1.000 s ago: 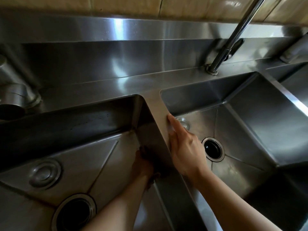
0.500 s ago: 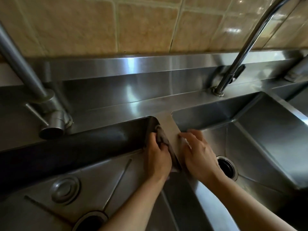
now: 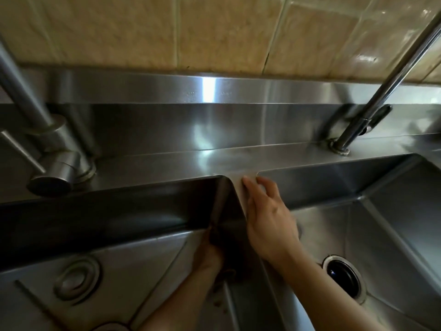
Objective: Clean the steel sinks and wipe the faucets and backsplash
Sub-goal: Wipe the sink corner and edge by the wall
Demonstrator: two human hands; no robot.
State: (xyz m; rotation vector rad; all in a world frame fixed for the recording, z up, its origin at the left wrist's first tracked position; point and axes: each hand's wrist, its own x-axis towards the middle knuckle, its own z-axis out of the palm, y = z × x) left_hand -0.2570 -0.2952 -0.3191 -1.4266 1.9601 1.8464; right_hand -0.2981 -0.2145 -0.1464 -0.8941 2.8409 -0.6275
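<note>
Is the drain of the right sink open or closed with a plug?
Open. The drain in the right sink shows a dark empty hole inside its metal ring, with no plug over it.

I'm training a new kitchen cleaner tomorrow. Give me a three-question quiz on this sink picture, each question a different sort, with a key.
1. True or false: the right hand rests with straight fingers on the divider between the two basins.
2. Multiple choice: the left hand is
A) on the left faucet
B) low in the left basin, against the divider wall
C) over the right drain
3. Fill in: the wall above the steel backsplash is covered in ____.

Key: 1 true; 2 B; 3 tiles
</note>
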